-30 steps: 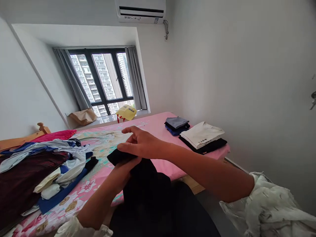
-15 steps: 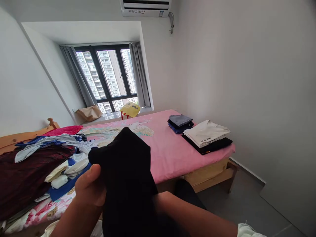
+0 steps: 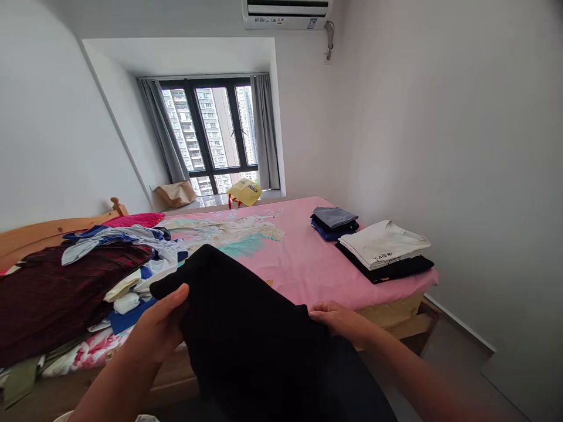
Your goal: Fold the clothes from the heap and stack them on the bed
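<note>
A black garment [image 3: 250, 328] is spread between my two hands in front of the bed, its upper edge sloping down to the right. My left hand [image 3: 165, 322] grips its left side, thumb on top and the other fingers partly hidden behind the cloth. At the garment's right edge, my right hand [image 3: 336, 319] pinches the fabric between thumb and fingers. The lower part of the cloth hangs toward the bottom of the view, where its folds are too dark to make out.
Loose clothes [image 3: 74, 287] are heaped on the left of the pink bed [image 3: 290, 264]. Folded white shirts [image 3: 385, 243] lie on black cloth at right, beside a smaller folded stack [image 3: 334, 217]. A yellow bag [image 3: 245, 191] and a brown paper bag [image 3: 176, 193] rest by the window.
My right hand has moved up and right, into clearer view, and the black garment is stretched wider. The camera view has turned slightly left.
</note>
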`<state>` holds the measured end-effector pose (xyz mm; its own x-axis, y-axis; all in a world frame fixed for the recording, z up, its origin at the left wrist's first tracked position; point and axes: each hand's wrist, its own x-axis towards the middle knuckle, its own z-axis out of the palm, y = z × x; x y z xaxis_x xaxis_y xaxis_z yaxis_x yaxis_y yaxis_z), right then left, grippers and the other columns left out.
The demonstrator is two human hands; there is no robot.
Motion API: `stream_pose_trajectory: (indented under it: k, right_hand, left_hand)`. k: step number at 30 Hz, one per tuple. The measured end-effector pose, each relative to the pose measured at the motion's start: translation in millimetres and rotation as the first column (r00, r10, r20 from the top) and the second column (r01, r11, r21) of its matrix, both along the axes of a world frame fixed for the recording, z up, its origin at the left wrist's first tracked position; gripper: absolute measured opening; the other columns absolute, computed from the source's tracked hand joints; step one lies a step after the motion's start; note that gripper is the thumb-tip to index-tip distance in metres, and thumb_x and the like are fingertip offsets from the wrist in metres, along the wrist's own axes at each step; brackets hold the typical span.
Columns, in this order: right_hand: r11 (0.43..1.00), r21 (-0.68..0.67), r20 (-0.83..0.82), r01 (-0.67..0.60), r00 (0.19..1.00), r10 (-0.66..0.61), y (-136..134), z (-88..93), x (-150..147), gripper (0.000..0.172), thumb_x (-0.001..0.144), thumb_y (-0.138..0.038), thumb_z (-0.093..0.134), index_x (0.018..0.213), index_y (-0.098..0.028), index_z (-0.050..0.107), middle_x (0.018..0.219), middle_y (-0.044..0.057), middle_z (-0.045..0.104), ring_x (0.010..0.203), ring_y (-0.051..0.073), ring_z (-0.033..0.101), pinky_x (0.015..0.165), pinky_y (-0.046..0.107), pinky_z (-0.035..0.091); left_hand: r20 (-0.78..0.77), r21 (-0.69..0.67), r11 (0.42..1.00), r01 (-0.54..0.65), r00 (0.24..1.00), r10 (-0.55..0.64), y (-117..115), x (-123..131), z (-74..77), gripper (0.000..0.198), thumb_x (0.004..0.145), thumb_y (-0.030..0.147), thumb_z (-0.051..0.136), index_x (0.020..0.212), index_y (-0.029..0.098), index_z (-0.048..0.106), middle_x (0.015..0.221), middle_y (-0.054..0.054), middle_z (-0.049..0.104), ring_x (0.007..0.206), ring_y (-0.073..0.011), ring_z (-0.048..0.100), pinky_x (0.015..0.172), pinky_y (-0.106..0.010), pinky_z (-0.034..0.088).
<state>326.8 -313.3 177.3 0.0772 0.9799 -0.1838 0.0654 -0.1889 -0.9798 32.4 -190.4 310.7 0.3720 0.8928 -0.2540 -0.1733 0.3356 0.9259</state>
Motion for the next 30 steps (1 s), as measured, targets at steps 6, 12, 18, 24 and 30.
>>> stream_pose_trajectory:
  k: [6, 12, 18, 24, 30]
  right_hand:
    - [0.864, 0.206, -0.151, 0.46, 0.887, -0.437, -10.4, 28.2, 74.9, 0.035, 0.066, -0.046, 0.069, 0.086, -0.019, 0.061, 0.069, 0.0, 0.055, 0.064, 0.014, 0.054, 0.063, 0.028, 0.047]
    - [0.732, 0.34, -0.208, 0.59, 0.807, -0.553, -10.8, 21.3, 93.1, 0.03, 0.073, -0.047, 0.059, 0.091, -0.024, 0.057, 0.077, 0.003, 0.062, 0.073, 0.019, 0.06, 0.068, 0.035, 0.049]
    - [0.903, 0.303, 0.414, 0.304, 0.811, -0.412, -13.7, 5.2, 68.7, 0.026, 0.074, -0.041, 0.057, 0.087, -0.019, 0.062, 0.086, 0.005, 0.064, 0.081, 0.02, 0.059, 0.076, 0.034, 0.046]
    - [0.926, 0.377, 0.397, 0.026, 0.899, -0.187, -25.9, 57.9, -36.4, 0.032, 0.083, -0.04, 0.055, 0.111, -0.024, 0.054, 0.085, 0.001, 0.059, 0.071, 0.014, 0.055, 0.067, 0.028, 0.046]
    - [0.838, 0.539, 0.658, -0.088, 0.665, -0.354, -8.5, 73.9, -88.9, 0.07, 0.073, -0.025, 0.061, 0.136, -0.021, 0.033, 0.121, 0.011, 0.052, 0.109, 0.026, 0.05, 0.09, 0.043, 0.045]
  left_hand:
    - [-0.021, -0.03, 0.999, 0.03, 0.999, -0.03, 6.1, -12.3, -11.9, 0.018, 0.068, 0.029, 0.068, 0.082, 0.019, 0.074, 0.083, -0.006, 0.076, 0.082, -0.0286, 0.071, 0.058, -0.029, 0.057]
    - [0.079, 0.048, 0.991, 0.129, 0.988, -0.132, 11.7, -8.1, -23.9, 0.018, 0.076, 0.027, 0.065, 0.09, 0.019, 0.074, 0.092, -0.006, 0.076, 0.077, -0.0265, 0.071, 0.063, -0.032, 0.058]
    - [0.27, 0.057, 0.986, 0.156, 0.949, -0.166, 1.9, 1.3, -24.2, 0.021, 0.081, 0.035, 0.059, 0.09, 0.021, 0.072, 0.083, -0.003, 0.075, 0.078, -0.0235, 0.07, 0.071, -0.034, 0.057]
    - [0.378, 0.077, 0.856, 0.51, 0.78, -0.499, -30.8, 58.6, -28.5, 0.052, 0.082, 0.061, 0.051, 0.105, 0.017, 0.066, 0.102, -0.009, 0.07, 0.107, -0.0262, 0.061, 0.098, -0.04, 0.044]
    - [0.179, 0.105, 0.837, 0.537, 0.818, -0.547, -44.4, 96.6, -38.8, 0.057, 0.079, 0.068, 0.049, 0.102, 0.018, 0.062, 0.107, -0.008, 0.066, 0.118, -0.028, 0.052, 0.106, -0.041, 0.033]
